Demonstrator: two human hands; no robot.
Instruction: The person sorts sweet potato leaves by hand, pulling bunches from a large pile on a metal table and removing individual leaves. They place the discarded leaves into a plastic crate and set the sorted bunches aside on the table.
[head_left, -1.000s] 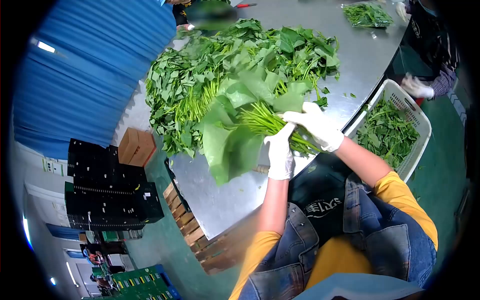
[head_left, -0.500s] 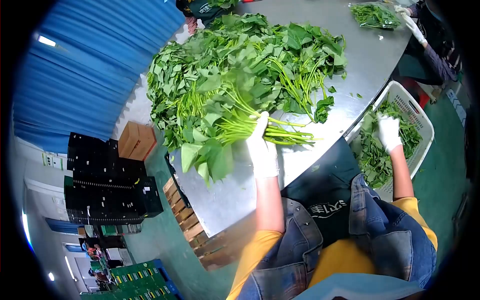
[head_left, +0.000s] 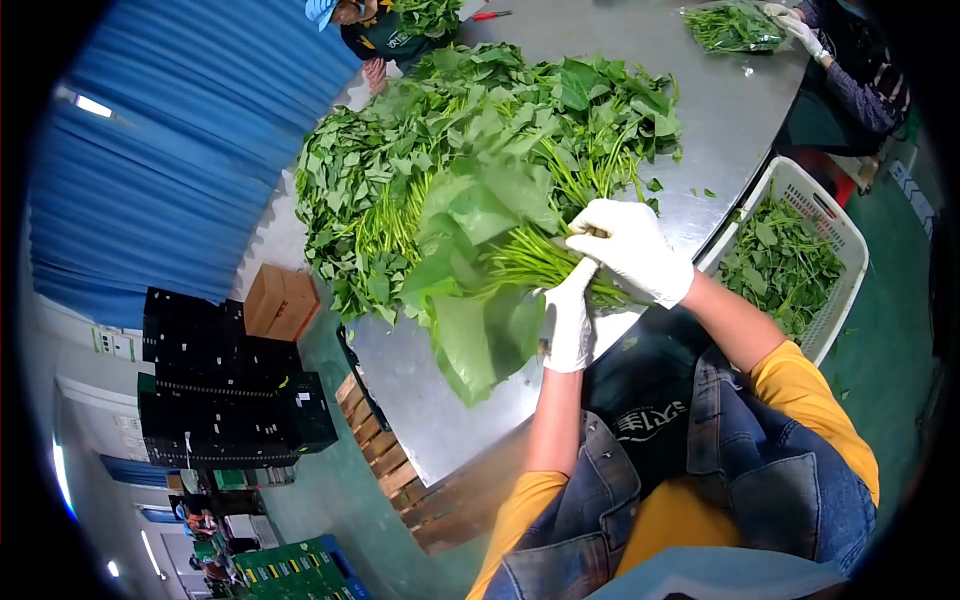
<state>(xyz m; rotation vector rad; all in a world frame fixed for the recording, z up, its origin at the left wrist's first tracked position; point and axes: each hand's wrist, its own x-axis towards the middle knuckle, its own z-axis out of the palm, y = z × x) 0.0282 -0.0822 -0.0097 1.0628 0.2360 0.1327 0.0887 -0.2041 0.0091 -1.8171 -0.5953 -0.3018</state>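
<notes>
Head view, looking down: the left hand (head_left: 568, 328), gloved in white, wraps its fingers round a leafy green bunch (head_left: 524, 260), near the cut stem ends. The right hand (head_left: 638, 252) bends over those stems, fingers partly curled, thumb close to the fingertips; whether it pinches one, I cannot tell. The bunch is above the near edge of the metal table (head_left: 420, 400), in front of a leafy heap (head_left: 400, 150), a white basket (head_left: 848, 236) to the right. A snug but gentle left grip — stems parallel, leaves uncrushed — would probably serve best, with the right fingertips working lightly on single stems.
</notes>
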